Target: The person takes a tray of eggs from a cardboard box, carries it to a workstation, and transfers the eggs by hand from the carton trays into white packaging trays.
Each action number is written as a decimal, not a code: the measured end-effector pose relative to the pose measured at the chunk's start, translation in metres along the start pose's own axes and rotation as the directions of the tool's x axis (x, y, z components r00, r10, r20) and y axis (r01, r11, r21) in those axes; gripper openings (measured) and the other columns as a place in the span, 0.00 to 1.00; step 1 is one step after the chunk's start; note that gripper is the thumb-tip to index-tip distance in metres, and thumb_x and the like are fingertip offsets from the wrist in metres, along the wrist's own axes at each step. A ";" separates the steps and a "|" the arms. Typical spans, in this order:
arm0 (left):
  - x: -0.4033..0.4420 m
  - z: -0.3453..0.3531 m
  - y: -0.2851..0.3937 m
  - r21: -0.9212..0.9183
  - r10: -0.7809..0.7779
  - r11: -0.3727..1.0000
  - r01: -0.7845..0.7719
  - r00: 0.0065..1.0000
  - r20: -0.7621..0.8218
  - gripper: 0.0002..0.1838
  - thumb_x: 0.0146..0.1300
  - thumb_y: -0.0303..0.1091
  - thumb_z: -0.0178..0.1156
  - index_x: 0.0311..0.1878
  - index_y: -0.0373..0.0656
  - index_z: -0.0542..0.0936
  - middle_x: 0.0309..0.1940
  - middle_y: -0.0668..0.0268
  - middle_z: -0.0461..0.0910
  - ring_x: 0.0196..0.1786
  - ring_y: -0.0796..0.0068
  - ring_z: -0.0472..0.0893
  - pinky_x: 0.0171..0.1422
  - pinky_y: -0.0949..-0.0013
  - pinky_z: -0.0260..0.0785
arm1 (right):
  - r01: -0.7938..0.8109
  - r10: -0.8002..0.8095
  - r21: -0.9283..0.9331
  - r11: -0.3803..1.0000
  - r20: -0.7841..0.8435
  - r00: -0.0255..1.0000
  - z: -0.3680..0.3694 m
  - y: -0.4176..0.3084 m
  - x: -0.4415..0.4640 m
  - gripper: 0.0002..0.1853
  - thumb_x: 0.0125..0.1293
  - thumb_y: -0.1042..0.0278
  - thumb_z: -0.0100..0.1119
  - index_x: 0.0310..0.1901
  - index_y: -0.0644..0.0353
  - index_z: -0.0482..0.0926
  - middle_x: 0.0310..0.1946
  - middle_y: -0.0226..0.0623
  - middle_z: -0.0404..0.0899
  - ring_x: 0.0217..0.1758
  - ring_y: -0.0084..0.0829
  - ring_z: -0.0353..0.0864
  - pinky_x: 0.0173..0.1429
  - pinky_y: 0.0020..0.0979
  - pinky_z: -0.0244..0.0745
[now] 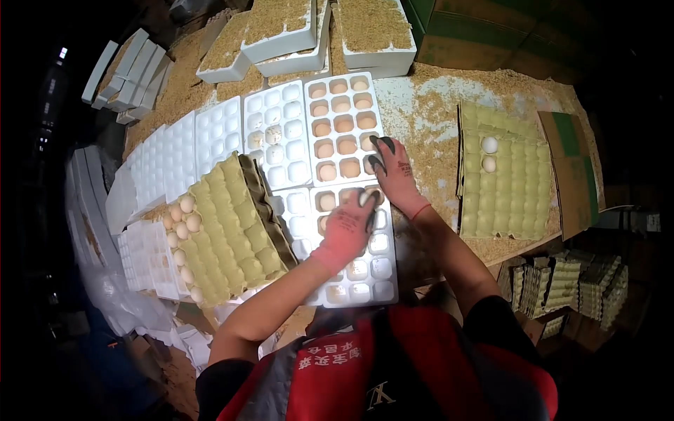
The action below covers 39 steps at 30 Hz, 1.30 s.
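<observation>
Two white foam trays lie end to end in front of me. Eggs fill the cells of the far foam tray [343, 112]. The near foam tray [370, 255] has eggs in its far rows and bare cells closer to my body. My left hand [349, 226], in a pink glove with dark fingertips, is closed around a pale egg [366, 197] over the near tray's far end. At the far tray's right edge, my right hand [394, 168], gloved alike, has its fingers bent over the cells beside an egg; what it grips, if anything, is hidden.
Left, a tilted pulp tray stack [232, 228] holds several eggs [181, 231] along its edge. Another pulp tray [505, 182] on the right carries two white eggs [489, 154]. Foam boxes [375, 35] of husk stand behind; more foam trays [219, 133] lie left.
</observation>
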<state>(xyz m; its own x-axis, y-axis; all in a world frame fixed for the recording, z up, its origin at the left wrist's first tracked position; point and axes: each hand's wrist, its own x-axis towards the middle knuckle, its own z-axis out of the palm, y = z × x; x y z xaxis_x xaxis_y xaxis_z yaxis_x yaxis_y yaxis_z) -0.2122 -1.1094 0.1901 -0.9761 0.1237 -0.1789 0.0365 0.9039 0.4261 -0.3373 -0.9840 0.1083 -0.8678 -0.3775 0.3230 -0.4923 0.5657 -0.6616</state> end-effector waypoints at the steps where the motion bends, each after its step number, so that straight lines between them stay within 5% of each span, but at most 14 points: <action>1: -0.004 0.031 -0.004 0.094 0.087 0.991 -0.096 0.991 0.100 0.29 0.60 0.33 0.61 0.66 0.45 0.72 0.64 0.47 0.68 0.56 0.47 0.77 0.59 0.54 0.73 | -0.053 0.053 0.041 0.998 -0.001 0.999 -0.009 -0.002 -0.003 0.25 0.65 0.69 0.60 0.64 0.58 0.70 0.60 0.54 0.68 0.64 0.55 0.68 0.68 0.48 0.66; 4: -0.018 0.043 -0.007 0.046 0.145 0.988 -0.149 0.986 0.082 0.28 0.60 0.33 0.61 0.66 0.43 0.71 0.64 0.48 0.68 0.59 0.49 0.75 0.61 0.54 0.71 | -0.144 0.150 0.136 0.980 -0.035 0.988 -0.030 -0.013 -0.010 0.24 0.66 0.72 0.58 0.64 0.59 0.71 0.63 0.57 0.67 0.66 0.57 0.68 0.70 0.47 0.66; 6: -0.020 0.054 -0.015 -0.102 0.057 0.990 -0.093 0.948 -0.312 0.21 0.64 0.37 0.60 0.60 0.42 0.77 0.62 0.51 0.71 0.57 0.53 0.75 0.60 0.54 0.69 | -0.154 0.163 0.206 0.966 -0.029 0.986 -0.041 -0.036 -0.012 0.22 0.66 0.74 0.57 0.62 0.61 0.74 0.61 0.52 0.70 0.63 0.54 0.73 0.66 0.43 0.71; 10: -0.030 0.111 -0.041 0.227 0.100 0.974 -0.022 0.935 -0.341 0.21 0.63 0.37 0.58 0.59 0.42 0.77 0.60 0.51 0.74 0.58 0.45 0.73 0.63 0.46 0.65 | -0.069 0.063 0.347 0.935 0.028 0.998 -0.032 -0.100 -0.012 0.19 0.64 0.78 0.56 0.57 0.64 0.77 0.57 0.48 0.73 0.58 0.48 0.78 0.64 0.38 0.74; 15: -0.155 0.025 -0.044 -0.381 0.122 0.918 -0.108 0.992 0.015 0.25 0.59 0.39 0.65 0.59 0.41 0.78 0.62 0.51 0.74 0.62 0.51 0.74 0.67 0.54 0.67 | 0.047 -0.180 0.507 0.861 0.215 0.960 0.002 -0.230 -0.009 0.21 0.61 0.81 0.58 0.57 0.61 0.77 0.57 0.45 0.74 0.58 0.45 0.78 0.63 0.40 0.74; 20: -0.322 -0.150 -0.142 -0.210 -0.577 0.809 0.550 0.672 -0.463 0.23 0.52 0.25 0.67 0.54 0.40 0.79 0.51 0.52 0.78 0.53 0.48 0.78 0.58 0.52 0.73 | 0.690 -0.705 0.155 0.707 0.083 0.704 0.131 -0.343 0.001 0.15 0.63 0.71 0.59 0.53 0.57 0.78 0.52 0.45 0.75 0.55 0.42 0.76 0.57 0.40 0.74; 26: -0.357 -0.121 -0.220 0.133 -0.341 0.910 0.392 0.893 -0.294 0.30 0.53 0.35 0.72 0.59 0.41 0.73 0.53 0.57 0.74 0.58 0.52 0.74 0.64 0.53 0.66 | 0.451 -0.458 0.136 0.882 0.474 0.752 0.164 -0.368 0.036 0.14 0.58 0.65 0.63 0.45 0.59 0.77 0.50 0.46 0.78 0.54 0.44 0.78 0.54 0.41 0.75; 28: -0.358 -0.129 -0.234 0.133 -0.232 0.949 0.286 0.919 -0.318 0.29 0.51 0.34 0.72 0.57 0.42 0.73 0.50 0.58 0.75 0.56 0.55 0.75 0.61 0.53 0.67 | -0.267 -0.168 0.594 0.759 0.575 0.801 0.154 -0.363 0.051 0.21 0.58 0.56 0.64 0.47 0.62 0.78 0.46 0.53 0.81 0.47 0.49 0.82 0.54 0.42 0.76; 30: -0.365 -0.136 -0.232 -0.154 -0.312 0.950 0.272 0.856 -0.412 0.21 0.58 0.33 0.67 0.54 0.42 0.74 0.48 0.61 0.76 0.51 0.61 0.79 0.54 0.59 0.72 | -0.028 -0.274 0.532 0.846 0.480 0.833 0.168 -0.370 0.050 0.22 0.59 0.54 0.63 0.49 0.61 0.80 0.48 0.54 0.80 0.47 0.49 0.82 0.54 0.41 0.77; 31: -0.368 -0.132 -0.232 -0.695 -0.511 0.709 0.122 0.768 -0.387 0.20 0.60 0.32 0.66 0.55 0.42 0.75 0.47 0.65 0.76 0.50 0.67 0.78 0.52 0.63 0.72 | 0.189 -0.284 0.236 0.953 0.487 0.826 0.161 -0.395 0.039 0.22 0.57 0.52 0.64 0.48 0.59 0.80 0.46 0.53 0.79 0.48 0.48 0.82 0.56 0.41 0.77; 33: -0.371 -0.137 -0.249 -0.992 -0.658 0.072 -0.104 0.742 -0.125 0.19 0.64 0.32 0.64 0.57 0.41 0.75 0.45 0.73 0.74 0.50 0.80 0.76 0.54 0.71 0.72 | 0.562 -0.402 -0.130 0.816 0.571 0.716 0.192 -0.407 0.030 0.24 0.54 0.50 0.67 0.46 0.60 0.80 0.43 0.50 0.79 0.48 0.47 0.83 0.57 0.43 0.76; 34: -0.368 -0.147 -0.254 -0.987 -0.585 0.157 -0.036 0.802 -0.122 0.18 0.64 0.36 0.64 0.55 0.41 0.76 0.46 0.67 0.76 0.50 0.75 0.78 0.56 0.71 0.71 | 0.710 -0.508 -0.262 0.654 0.543 0.668 0.204 -0.411 0.025 0.25 0.52 0.50 0.68 0.45 0.61 0.79 0.42 0.49 0.79 0.48 0.47 0.83 0.56 0.42 0.77; 37: -0.341 -0.161 -0.241 -0.243 -0.393 0.917 0.316 0.821 -0.414 0.26 0.61 0.41 0.68 0.59 0.41 0.75 0.54 0.56 0.76 0.54 0.60 0.82 0.58 0.60 0.74 | 0.315 -0.312 0.084 0.945 0.518 0.797 0.155 -0.418 0.047 0.21 0.55 0.58 0.66 0.49 0.59 0.78 0.42 0.46 0.80 0.48 0.44 0.83 0.50 0.42 0.79; 39: -0.331 -0.145 -0.262 0.192 -0.258 0.928 0.318 0.924 -0.283 0.31 0.57 0.40 0.70 0.62 0.42 0.73 0.61 0.53 0.72 0.53 0.54 0.81 0.57 0.57 0.73 | -0.152 -0.161 0.495 0.855 0.533 0.831 0.150 -0.385 0.071 0.24 0.54 0.63 0.67 0.54 0.58 0.78 0.43 0.44 0.80 0.51 0.45 0.83 0.57 0.42 0.79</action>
<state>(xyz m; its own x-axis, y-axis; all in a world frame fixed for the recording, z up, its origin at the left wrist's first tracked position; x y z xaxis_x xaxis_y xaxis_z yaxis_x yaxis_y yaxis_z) 0.0703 -1.4460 0.2663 -0.9718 -0.2345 -0.0238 -0.2352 0.9573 0.1681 -0.1995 -1.3389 0.2843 -0.6062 -0.7952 0.0145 -0.2560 0.1779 -0.9502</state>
